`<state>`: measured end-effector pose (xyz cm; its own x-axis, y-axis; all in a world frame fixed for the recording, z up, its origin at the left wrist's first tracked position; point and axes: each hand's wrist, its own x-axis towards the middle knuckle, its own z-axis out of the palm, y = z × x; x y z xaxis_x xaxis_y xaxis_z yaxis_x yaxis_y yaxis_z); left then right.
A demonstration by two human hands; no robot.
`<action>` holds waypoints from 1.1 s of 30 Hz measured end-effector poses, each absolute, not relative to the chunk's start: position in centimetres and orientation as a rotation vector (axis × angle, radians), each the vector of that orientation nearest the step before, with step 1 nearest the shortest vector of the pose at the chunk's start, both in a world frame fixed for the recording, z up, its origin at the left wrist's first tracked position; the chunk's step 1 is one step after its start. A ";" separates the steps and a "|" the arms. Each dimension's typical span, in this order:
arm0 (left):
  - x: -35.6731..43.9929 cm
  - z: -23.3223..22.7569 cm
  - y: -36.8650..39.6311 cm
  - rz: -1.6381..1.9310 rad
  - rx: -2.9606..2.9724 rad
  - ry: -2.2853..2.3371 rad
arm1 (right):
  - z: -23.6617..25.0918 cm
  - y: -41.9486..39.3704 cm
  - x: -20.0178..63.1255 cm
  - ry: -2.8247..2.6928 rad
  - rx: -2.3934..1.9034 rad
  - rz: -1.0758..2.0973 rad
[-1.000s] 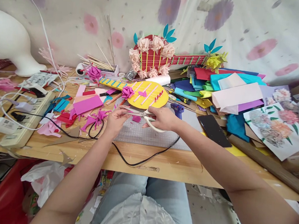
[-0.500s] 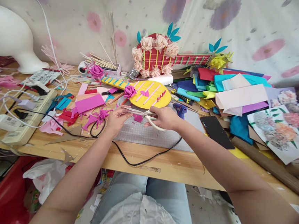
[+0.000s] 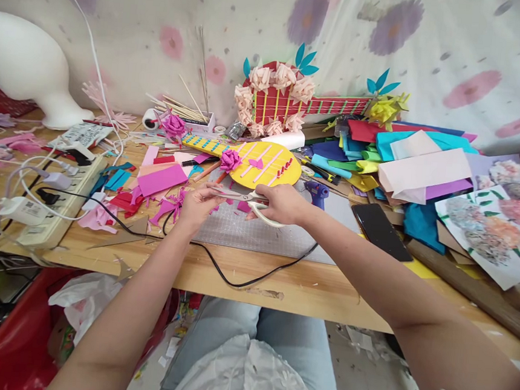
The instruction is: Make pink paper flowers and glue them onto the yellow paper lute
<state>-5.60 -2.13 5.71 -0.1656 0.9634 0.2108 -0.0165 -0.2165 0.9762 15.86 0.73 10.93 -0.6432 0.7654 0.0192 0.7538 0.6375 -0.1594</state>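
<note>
My right hand [image 3: 283, 204] is closed around the white handles of a pair of scissors [image 3: 238, 195], whose blades point left over the cutting mat. At the blade tips, the fingers of my left hand [image 3: 197, 206] are pinched together; what is between them is too small to make out. Just beyond both hands lies a yellow paper guitar [image 3: 274, 167] with pale pink strips, small red pegs and a magenta paper rose [image 3: 231, 160]. Small magenta scraps [image 3: 243, 206] rest on the grey mat [image 3: 256, 234] under the scissors.
A blue glue gun [image 3: 318, 193] stands right of my right hand, its black cord looping along the table's front. A phone [image 3: 380, 231] and stacked coloured paper lie further right. Leftward are magenta sheets [image 3: 163, 180] and a power strip [image 3: 61, 208]. A red flowered guitar [image 3: 275, 102] leans behind.
My left hand has shifted slightly left, and the scissors in my right hand have moved a little left with it. The whole view has swung slightly, so the table things sit further right.
</note>
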 end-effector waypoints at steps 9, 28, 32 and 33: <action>-6.8 6.0 -2.9 1.501 1.289 1.219 | 10.6 1.1 14.6 -2.793 -1.206 0.187; -6.9 6.6 -2.7 1.411 1.109 1.297 | 9.2 0.4 9.3 -1.560 -0.931 1.717; -6.3 6.6 -2.7 1.360 1.032 1.240 | 8.3 0.1 9.0 -1.332 -0.930 1.730; -6.2 6.6 -2.7 1.340 1.008 1.232 | 8.1 0.1 9.1 -1.300 -0.937 1.729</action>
